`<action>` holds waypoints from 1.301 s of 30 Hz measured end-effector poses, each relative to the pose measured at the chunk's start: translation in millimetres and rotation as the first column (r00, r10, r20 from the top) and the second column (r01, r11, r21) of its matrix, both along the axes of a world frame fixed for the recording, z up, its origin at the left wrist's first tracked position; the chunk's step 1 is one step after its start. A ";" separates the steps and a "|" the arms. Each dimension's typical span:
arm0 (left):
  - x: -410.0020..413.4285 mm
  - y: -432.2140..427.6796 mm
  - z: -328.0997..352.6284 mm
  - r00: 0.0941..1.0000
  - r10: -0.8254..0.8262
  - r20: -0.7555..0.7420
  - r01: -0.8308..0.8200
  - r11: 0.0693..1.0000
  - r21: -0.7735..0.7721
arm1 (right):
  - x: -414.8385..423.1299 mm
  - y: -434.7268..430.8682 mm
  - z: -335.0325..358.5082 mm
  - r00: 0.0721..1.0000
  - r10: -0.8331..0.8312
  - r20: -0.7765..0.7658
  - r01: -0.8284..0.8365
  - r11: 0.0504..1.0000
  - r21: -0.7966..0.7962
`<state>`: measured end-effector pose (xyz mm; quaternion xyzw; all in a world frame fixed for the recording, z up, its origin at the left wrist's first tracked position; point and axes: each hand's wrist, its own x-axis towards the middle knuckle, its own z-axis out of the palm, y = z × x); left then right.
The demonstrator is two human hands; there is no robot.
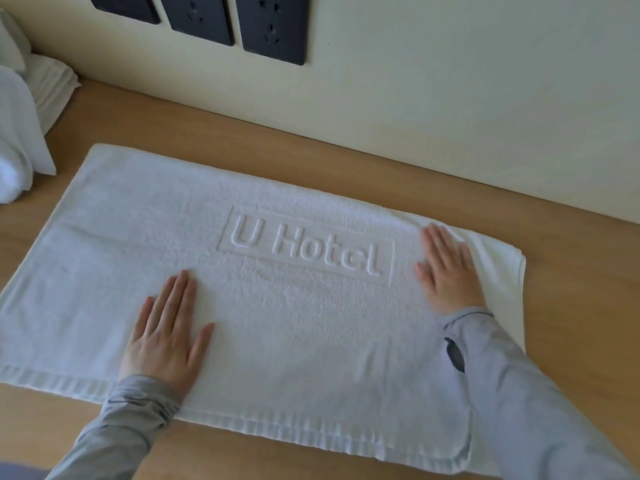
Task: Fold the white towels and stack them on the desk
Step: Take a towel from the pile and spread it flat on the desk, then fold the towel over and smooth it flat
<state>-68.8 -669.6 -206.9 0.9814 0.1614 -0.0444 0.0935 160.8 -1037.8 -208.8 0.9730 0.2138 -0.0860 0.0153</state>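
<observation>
Wooden counter (166, 123) against a cream wall (450, 98); three dark socket plates (273, 26) on the wall at 12 o'clock. White towel (311, 323) lay spread flat across the counter's middle, long side running 9 to 3 o'clock, with raised lettering (308, 249) reading "U Hotel" facing up near its centre. At the 3 o'clock end a second layer of cloth showed beneath the top one. Left hand (166, 337) rested palm down on the towel at about 7 o'clock of the lettering, fingers (178, 296) straight and close together, gripping nothing. Right hand (450, 271) lay flat at 3 o'clock of the lettering, fingers (438, 244) extended, also holding nothing. Grey sleeves (512, 386) on both arms. Folded white towels (52, 84) sat at 10 o'clock by the wall, with bunched white cloth (17, 150) just beside them at 9 o'clock.
</observation>
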 end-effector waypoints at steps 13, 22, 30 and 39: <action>38.0 -97.6 12.1 0.972 -0.221 0.079 0.230 0.966 -0.118 | -172.1 136.1 4.0 0.991 0.131 0.009 -0.129 0.966 0.222; 37.3 -99.8 -5.3 0.967 -0.254 -0.007 0.254 0.967 -0.031 | -172.3 -26.9 3.5 0.954 -0.299 -0.018 0.299 0.952 0.063; 35.7 -104.2 -2.0 0.970 -0.241 -0.017 0.240 0.970 -0.040 | -197.4 -85.0 15.8 0.824 -0.564 -0.051 0.552 0.779 0.296; 44.1 -168.4 15.6 0.912 -0.411 0.020 0.410 0.907 -0.099 | -211.0 -114.8 16.4 0.549 -0.806 -0.223 0.774 0.389 0.500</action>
